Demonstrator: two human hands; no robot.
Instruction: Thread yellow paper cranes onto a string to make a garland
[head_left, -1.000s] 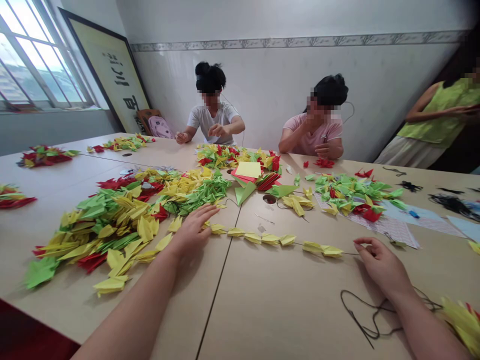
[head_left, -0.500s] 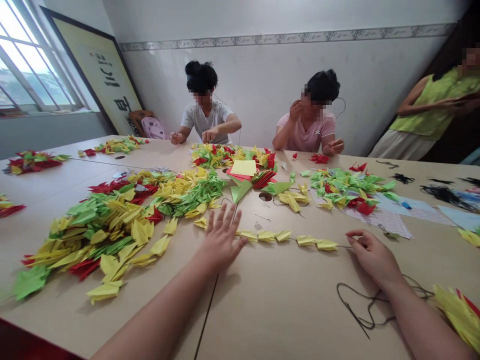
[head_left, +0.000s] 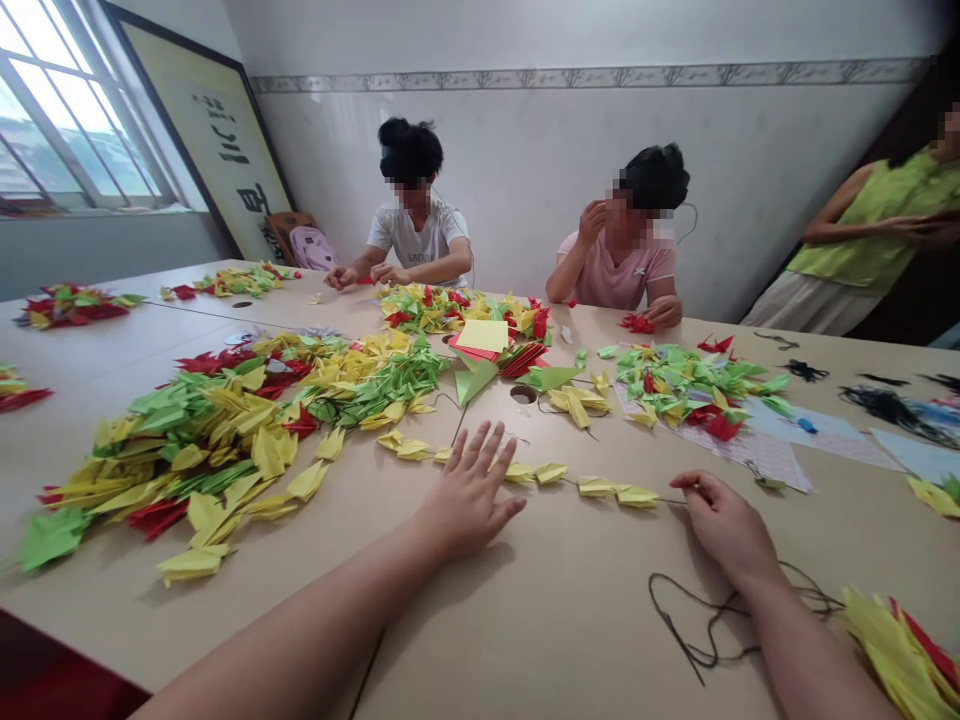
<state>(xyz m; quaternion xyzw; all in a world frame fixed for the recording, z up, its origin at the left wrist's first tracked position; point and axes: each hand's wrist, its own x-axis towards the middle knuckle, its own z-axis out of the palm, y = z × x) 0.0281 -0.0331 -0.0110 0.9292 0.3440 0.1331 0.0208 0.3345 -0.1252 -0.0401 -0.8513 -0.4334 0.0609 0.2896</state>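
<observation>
Several folded yellow paper cranes point(head_left: 595, 487) are threaded in a row on a dark cord point(head_left: 671, 500) across the middle of the table. My left hand point(head_left: 476, 500) is spread flat over the row, fingers apart, hiding part of it. At the row's right end, my right hand point(head_left: 721, 522) pinches the cord between thumb and fingertips. Slack cord point(head_left: 694, 650) lies in loops below my right wrist. To the left of my left hand spreads a large heap of yellow, green and red folded paper point(head_left: 225, 430).
Two people point(head_left: 416, 230) sit across the table point(head_left: 570, 620), handling small pieces; a third person point(head_left: 877, 225) stands at right. Square paper sheets point(head_left: 484, 335) sit mid-table near a round hole point(head_left: 523, 396). More green folded pieces point(head_left: 675, 375), printed sheets point(head_left: 780, 460) and black cord bundles point(head_left: 892, 405) lie right.
My left hand has slid right along the row of cranes, staying spread. The right hand keeps its pinch on the cord. The view has shifted slightly.
</observation>
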